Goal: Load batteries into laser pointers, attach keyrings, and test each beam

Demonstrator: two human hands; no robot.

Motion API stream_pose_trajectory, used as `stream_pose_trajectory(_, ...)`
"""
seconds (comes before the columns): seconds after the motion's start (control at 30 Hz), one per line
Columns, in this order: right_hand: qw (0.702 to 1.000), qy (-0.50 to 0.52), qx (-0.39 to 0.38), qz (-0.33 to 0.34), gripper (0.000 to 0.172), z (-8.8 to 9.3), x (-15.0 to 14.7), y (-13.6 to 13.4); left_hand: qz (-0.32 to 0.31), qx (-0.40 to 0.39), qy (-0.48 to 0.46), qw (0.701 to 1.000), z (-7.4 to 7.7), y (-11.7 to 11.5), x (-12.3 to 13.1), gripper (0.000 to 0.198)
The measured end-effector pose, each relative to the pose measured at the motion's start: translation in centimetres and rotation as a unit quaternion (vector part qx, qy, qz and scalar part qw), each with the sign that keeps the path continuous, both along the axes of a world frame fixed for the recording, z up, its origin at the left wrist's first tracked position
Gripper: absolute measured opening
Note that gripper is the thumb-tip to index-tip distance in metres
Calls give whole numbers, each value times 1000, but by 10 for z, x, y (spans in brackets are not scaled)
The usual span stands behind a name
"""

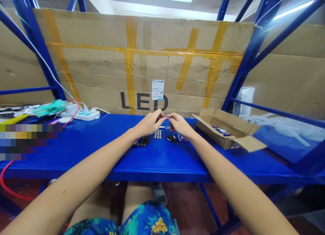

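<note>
My left hand [149,123] and my right hand [179,124] meet above the blue shelf [101,150], fingertips pinched together on a small red and silver item [164,119] too small to name. Below them lie a cluster of small silver button-like pieces [157,134], several coloured carabiner clips [174,138] to the right and a few thin coloured sticks [141,142] to the left. Both hands are closed in a pinch.
An open cardboard box [228,130] with small parts sits to the right. A white power strip [82,114] with plugs and a red cable lies at the left, by a teal bag [50,108]. A taped cardboard wall marked LED stands behind.
</note>
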State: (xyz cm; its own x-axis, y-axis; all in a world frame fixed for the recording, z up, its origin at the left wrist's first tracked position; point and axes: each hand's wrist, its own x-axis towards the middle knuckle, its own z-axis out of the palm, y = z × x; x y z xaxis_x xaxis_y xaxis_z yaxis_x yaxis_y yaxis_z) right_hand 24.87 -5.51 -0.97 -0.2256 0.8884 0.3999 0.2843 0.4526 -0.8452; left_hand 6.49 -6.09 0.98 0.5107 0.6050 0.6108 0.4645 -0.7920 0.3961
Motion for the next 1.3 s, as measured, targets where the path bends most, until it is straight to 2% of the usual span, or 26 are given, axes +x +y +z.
stream_pose_trajectory(0.17, 991, -66, 89, -79, 17, 0, -9, -6, 38, 45, 20, 998, -5, -1, 6, 10)
stream_pose_trajectory(0.27, 982, -104, 123, -101, 19, 0, -12, -9, 68, 60, 27, 995, -8, -1, 8, 9)
stream_pose_trajectory(0.4, 977, -117, 139, -112, 18, 0, -11, -7, 95, 50, -8, 994, -9, 1, 9, 9)
stream_pose_trajectory(0.47, 981, -106, 126, -106, 18, 1, -9, -5, 82, 28, -52, 995, -9, 6, 7, 9)
stream_pose_trajectory(0.53, 987, -87, 92, -95, 18, 3, -6, -5, 51, -28, -109, 992, -7, 12, 3, 11)
stream_pose_trajectory(0.67, 997, -42, -14, -65, 23, 10, 1, -7, -25, -195, -191, 962, -6, 24, -4, 17)
stream_pose_trajectory(0.73, 998, -19, -51, -39, 25, 13, 2, -9, -38, -235, -208, 949, -7, 27, -6, 20)
stream_pose_trajectory(0.8, 998, -11, -59, -5, 21, 14, 1, -11, -43, -237, -212, 947, -8, 28, -6, 21)
stream_pose_trajectory(0.9, 998, -38, -27, 43, 8, 15, -1, -15, -59, -212, -187, 957, -9, 24, -4, 23)
stream_pose_trajectory(1.03, 995, -43, -46, 77, 16, 14, -4, -18, -38, -133, -94, 986, -9, 15, -2, 21)
stream_pose_trajectory(1.13, 994, -34, -64, 79, 19, 10, -3, -15, -24, -78, -42, 996, -10, 12, -1, 19)
stream_pose_trajectory(1.23, 996, 2, -65, 57, 14, 7, -2, -9, -40, -120, -97, 987, -11, 16, 1, 29)
stream_pose_trajectory(1.3, 998, 15, -54, 20, 12, 6, -1, -6, -58, -192, -199, 959, -11, 22, 2, 43)
